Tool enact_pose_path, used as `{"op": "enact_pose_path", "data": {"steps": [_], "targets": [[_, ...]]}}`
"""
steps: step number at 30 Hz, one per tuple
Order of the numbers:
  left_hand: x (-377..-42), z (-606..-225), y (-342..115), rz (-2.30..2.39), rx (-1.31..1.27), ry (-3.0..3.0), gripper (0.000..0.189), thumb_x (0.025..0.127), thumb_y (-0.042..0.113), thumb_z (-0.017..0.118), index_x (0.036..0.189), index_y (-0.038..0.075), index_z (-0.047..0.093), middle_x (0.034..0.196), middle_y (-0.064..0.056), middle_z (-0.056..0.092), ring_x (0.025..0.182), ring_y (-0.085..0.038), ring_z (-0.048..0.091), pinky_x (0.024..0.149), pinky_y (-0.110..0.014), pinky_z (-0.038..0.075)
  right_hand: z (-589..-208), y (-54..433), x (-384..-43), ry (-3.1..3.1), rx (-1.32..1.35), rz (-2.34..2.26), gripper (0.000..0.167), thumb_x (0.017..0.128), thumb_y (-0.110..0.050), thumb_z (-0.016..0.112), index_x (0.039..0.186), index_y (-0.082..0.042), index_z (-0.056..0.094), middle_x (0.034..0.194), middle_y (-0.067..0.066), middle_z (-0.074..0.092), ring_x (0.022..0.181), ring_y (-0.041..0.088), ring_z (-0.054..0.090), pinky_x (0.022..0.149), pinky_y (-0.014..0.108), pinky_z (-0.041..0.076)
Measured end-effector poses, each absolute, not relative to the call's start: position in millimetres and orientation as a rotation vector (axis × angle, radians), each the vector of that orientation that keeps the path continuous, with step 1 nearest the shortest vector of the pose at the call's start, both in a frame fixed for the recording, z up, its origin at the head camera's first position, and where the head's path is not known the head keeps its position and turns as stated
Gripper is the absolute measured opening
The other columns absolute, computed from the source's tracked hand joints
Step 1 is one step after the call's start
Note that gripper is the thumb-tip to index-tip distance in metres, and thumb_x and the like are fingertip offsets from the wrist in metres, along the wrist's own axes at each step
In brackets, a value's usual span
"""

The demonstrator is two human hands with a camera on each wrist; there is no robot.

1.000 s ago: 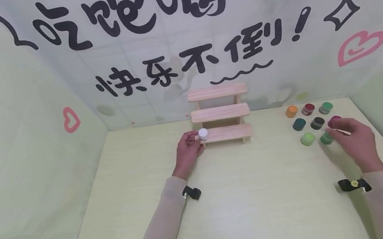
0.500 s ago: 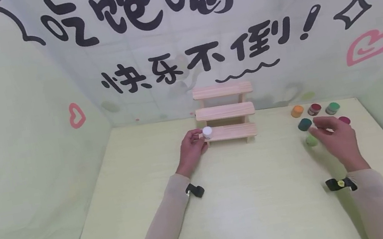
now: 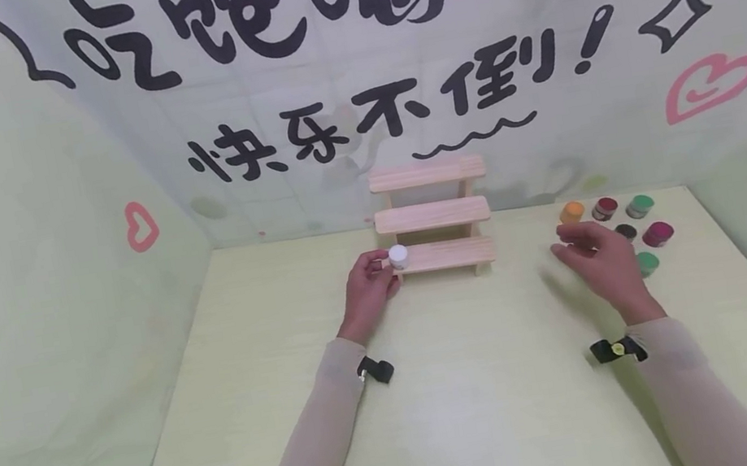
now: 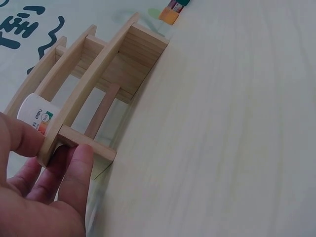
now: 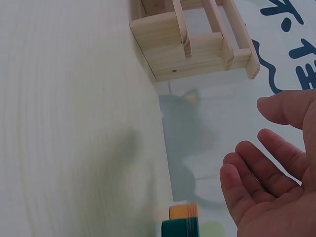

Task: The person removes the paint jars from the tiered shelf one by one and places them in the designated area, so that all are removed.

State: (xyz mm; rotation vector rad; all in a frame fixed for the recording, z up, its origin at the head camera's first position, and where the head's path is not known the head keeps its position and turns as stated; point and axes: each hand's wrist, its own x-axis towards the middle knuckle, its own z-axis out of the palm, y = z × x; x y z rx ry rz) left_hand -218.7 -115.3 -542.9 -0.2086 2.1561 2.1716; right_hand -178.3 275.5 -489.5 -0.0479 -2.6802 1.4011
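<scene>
A pale wooden three-step stand [image 3: 451, 253] stands against the back wall. On the left end of its lowest step sits a white paint jar [image 3: 398, 257], whose label shows in the left wrist view. My left hand [image 3: 367, 292] grips that end of the step, with fingers [image 4: 79, 165] bent around the board and one digit close to the jar. To the right, my right hand [image 3: 604, 260] hovers over the table with loosely bent fingers and nothing between them. It hides some of the colored paint jars behind it.
Several paint jars stand at the back right, among them an orange jar [image 3: 572, 212], a dark red jar [image 3: 604, 208], a magenta jar [image 3: 658, 233] and a black-lidded jar [image 3: 625, 232]. A teal jar [image 5: 180, 228] shows in the right wrist view. A printed cloth [image 3: 308, 194] hangs behind.
My right hand has moved left, from the right side of the paint jars to their left side, carrying nothing. My left hand has kept its grip on the stand.
</scene>
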Motion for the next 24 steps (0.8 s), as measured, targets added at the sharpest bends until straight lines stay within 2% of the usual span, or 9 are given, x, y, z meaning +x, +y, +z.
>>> {"op": "enact_pose_path", "data": {"steps": [3, 6, 9, 15, 21, 24], "targets": [[-218, -542, -115, 2.181, -0.212, 2.158, 0.028, 0.1, 0.007, 0.067, 0.127, 0.016, 0.066, 0.11, -0.009, 0.064, 0.094, -0.02, 0.073, 0.087, -0.028, 0.066, -489, 263, -181, -2.678, -0.029, 1.441, 0.049, 0.102, -0.037, 0.071, 0.138, -0.004, 0.065, 0.14, 0.019, 0.066, 0.113, -0.002, 0.062, 0.087, -0.001, 0.05], [-218, -541, -114, 2.179, -0.216, 2.159, 0.028, 0.1, 0.007, 0.067, 0.127, 0.016, 0.066, 0.109, -0.009, 0.065, 0.094, -0.02, 0.073, 0.087, -0.028, 0.067, -487, 250, -183, -2.673, -0.024, 1.48, 0.048, 0.101, -0.037, 0.071, 0.137, -0.005, 0.066, 0.14, 0.017, 0.067, 0.122, 0.018, 0.067, 0.088, 0.001, 0.051], [-218, -540, -114, 2.171, -0.219, 2.157, 0.028, 0.1, 0.007, 0.066, 0.127, 0.016, 0.066, 0.11, -0.008, 0.064, 0.094, -0.019, 0.073, 0.087, -0.028, 0.066, -487, 238, -186, -2.67, -0.014, 1.505, 0.047, 0.102, -0.037, 0.071, 0.137, -0.006, 0.067, 0.14, 0.015, 0.067, 0.128, 0.032, 0.066, 0.089, 0.002, 0.051], [-218, -540, -114, 2.16, -0.233, 2.168, 0.028, 0.1, 0.008, 0.066, 0.126, 0.016, 0.066, 0.111, -0.009, 0.065, 0.095, -0.02, 0.073, 0.089, -0.029, 0.066, -489, 215, -193, -2.642, 0.052, 1.557, 0.044, 0.101, -0.033, 0.073, 0.135, -0.007, 0.067, 0.139, 0.015, 0.068, 0.129, 0.034, 0.065, 0.095, 0.008, 0.055], [-217, -539, -113, 2.148, -0.226, 2.179, 0.027, 0.101, 0.009, 0.066, 0.127, 0.016, 0.066, 0.11, -0.008, 0.065, 0.094, -0.019, 0.072, 0.087, -0.028, 0.066, -493, 196, -198, -2.631, 0.111, 1.558, 0.04, 0.101, -0.029, 0.073, 0.133, -0.006, 0.068, 0.136, 0.014, 0.07, 0.127, 0.031, 0.066, 0.108, 0.039, 0.06], [-217, -538, -112, 2.152, -0.222, 2.18, 0.029, 0.1, 0.008, 0.066, 0.128, 0.016, 0.066, 0.11, -0.008, 0.064, 0.093, -0.018, 0.072, 0.085, -0.027, 0.066, -491, 186, -200, -2.617, 0.153, 1.592, 0.038, 0.101, -0.026, 0.073, 0.133, -0.006, 0.067, 0.135, 0.014, 0.07, 0.127, 0.032, 0.066, 0.109, 0.047, 0.058]]}}
